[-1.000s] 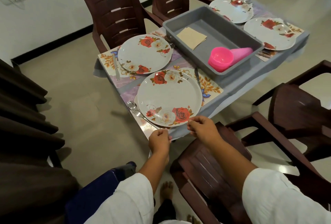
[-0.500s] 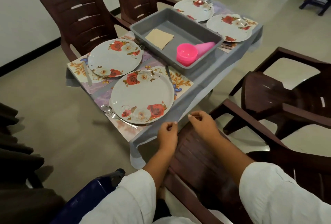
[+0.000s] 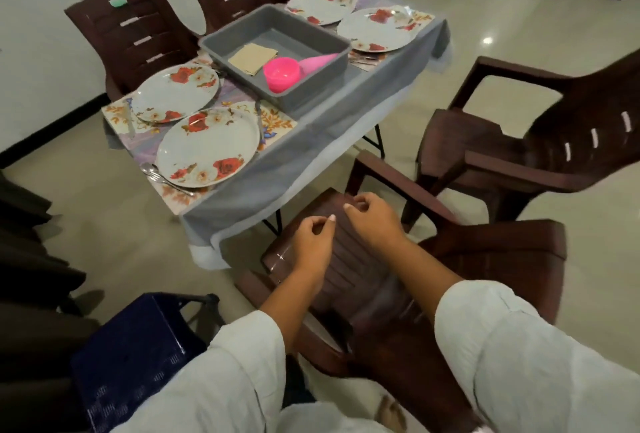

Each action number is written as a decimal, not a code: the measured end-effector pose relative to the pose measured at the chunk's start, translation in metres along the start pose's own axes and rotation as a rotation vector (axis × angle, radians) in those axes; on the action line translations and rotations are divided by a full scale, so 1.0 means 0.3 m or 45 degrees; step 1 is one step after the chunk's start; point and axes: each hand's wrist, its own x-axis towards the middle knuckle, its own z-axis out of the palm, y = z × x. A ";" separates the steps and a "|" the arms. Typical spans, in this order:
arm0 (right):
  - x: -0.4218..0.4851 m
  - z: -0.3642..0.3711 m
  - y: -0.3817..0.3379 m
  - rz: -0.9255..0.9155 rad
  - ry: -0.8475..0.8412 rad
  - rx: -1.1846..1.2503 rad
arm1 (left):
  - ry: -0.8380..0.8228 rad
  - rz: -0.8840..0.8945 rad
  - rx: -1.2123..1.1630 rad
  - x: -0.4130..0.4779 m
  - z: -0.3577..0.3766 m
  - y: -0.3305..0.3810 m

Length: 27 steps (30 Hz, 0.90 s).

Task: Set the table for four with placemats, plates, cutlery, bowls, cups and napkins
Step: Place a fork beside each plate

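The left hand (image 3: 313,242) and the right hand (image 3: 372,221) hover over the chair seat (image 3: 346,280), fingers loosely curled and holding nothing. The pink bowl (image 3: 281,74) sits in the grey tub (image 3: 311,91) on the worktop (image 3: 329,117), well ahead and slightly left. The left hand seems more in line with it.

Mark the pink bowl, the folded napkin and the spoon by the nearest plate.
pink bowl (image 3: 281,72): head view, inside of its hollow.
folded napkin (image 3: 252,58): head view, middle of its top face.
spoon (image 3: 148,167): head view, its rounded bowl end.
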 end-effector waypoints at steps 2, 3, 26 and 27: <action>-0.037 -0.059 0.044 0.009 -0.008 -0.007 | 0.025 0.042 0.014 -0.070 0.053 0.012; -0.050 -0.082 0.060 0.008 -0.017 -0.020 | 0.026 0.054 0.026 -0.100 0.072 0.020; 0.097 -0.482 0.278 -0.262 -0.165 -0.336 | 0.233 0.055 0.085 -0.149 0.569 0.112; 0.111 -0.512 0.307 -0.287 -0.201 -0.318 | 0.272 0.048 0.103 -0.152 0.614 0.124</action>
